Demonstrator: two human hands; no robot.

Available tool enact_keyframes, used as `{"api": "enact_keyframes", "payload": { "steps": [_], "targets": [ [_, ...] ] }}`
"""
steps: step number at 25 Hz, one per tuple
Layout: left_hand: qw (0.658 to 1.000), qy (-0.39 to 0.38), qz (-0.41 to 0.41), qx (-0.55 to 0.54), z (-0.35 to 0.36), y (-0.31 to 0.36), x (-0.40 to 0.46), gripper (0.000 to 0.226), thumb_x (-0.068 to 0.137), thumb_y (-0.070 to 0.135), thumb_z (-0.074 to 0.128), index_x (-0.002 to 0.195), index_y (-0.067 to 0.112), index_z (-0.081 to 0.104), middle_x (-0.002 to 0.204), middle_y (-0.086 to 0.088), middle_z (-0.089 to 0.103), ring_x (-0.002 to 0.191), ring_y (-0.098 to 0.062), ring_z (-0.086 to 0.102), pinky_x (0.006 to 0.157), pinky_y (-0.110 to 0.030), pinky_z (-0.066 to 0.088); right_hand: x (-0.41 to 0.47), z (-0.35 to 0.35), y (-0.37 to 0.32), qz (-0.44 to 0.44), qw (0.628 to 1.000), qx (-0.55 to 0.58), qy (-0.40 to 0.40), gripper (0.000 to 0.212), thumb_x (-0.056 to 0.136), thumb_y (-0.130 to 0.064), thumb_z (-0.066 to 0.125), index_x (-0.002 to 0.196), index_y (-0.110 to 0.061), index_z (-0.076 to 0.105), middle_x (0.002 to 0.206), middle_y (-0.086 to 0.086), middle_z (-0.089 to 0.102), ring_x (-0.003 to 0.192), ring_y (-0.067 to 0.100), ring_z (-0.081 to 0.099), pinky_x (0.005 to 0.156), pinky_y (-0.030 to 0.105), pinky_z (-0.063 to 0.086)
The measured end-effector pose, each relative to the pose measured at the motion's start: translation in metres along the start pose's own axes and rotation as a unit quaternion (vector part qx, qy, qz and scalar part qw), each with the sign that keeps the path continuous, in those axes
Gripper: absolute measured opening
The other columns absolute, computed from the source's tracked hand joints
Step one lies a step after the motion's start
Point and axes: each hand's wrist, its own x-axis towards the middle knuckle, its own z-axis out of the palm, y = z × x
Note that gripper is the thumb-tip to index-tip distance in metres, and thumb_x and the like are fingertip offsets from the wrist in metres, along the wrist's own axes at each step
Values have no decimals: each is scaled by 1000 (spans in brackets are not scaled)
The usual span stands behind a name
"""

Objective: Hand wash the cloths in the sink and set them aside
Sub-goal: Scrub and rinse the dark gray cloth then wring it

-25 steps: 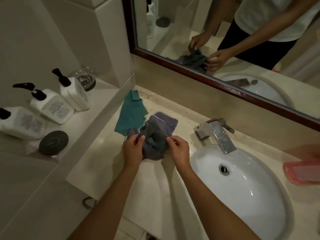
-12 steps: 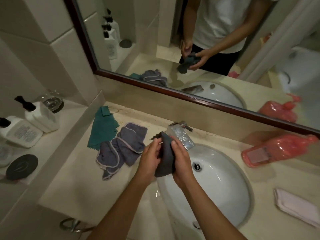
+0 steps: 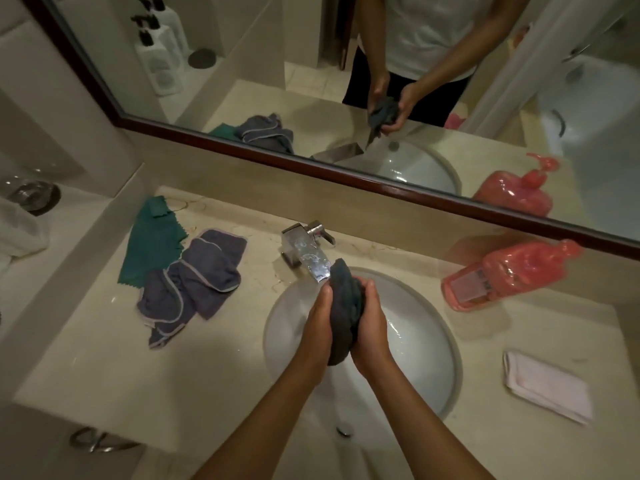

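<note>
Both hands, left hand [image 3: 320, 327] and right hand [image 3: 370, 329], grip one dark grey cloth [image 3: 344, 306] over the sink [image 3: 446, 344]; two cloths [image 3: 194, 278] lie left, one white cloth [image 3: 547, 386] right.

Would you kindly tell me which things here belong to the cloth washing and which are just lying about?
Belong to the job:
dark grey cloth, held between left hand and right hand
sink
faucet
purple-grey cloth
teal cloth

Just lying about:
red pump bottle
folded white cloth
glass dish
</note>
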Motion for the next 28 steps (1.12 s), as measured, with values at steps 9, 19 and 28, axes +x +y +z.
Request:
{"api": "enact_keyframes", "payload": {
  "steps": [9, 19, 28],
  "targets": [
    [977, 197, 20, 85, -4, -43, 18, 39, 105, 44, 42, 93, 18, 69, 86, -10, 71, 89, -37, 70, 81, -58, 59, 51, -42, 7, -11, 989, -144, 43, 35, 107, -32, 38, 114, -16, 69, 118, 4, 66, 113, 20, 60, 89, 28, 48],
    [976, 195, -26, -89, -12, -42, 65, 59, 108, 50, 21, 109, 20, 72, 112, -15, 73, 108, -33, 67, 94, -44, 53, 149, 22, -6, -26, 991, -127, -43, 40, 100, -9, 58, 139, -9, 56, 87, 6, 72, 70, 13, 63, 70, 25, 55],
    [975, 175, 3, -135, -19, -52, 96, 57, 107, 54, 16, 106, 34, 69, 93, 9, 78, 100, -15, 70, 95, -37, 54, 177, 18, 2, -105, 982, -149, -37, 25, 94, -3, 65, 119, -3, 71, 79, 6, 74, 65, 12, 64, 66, 20, 57]
  ]
}}
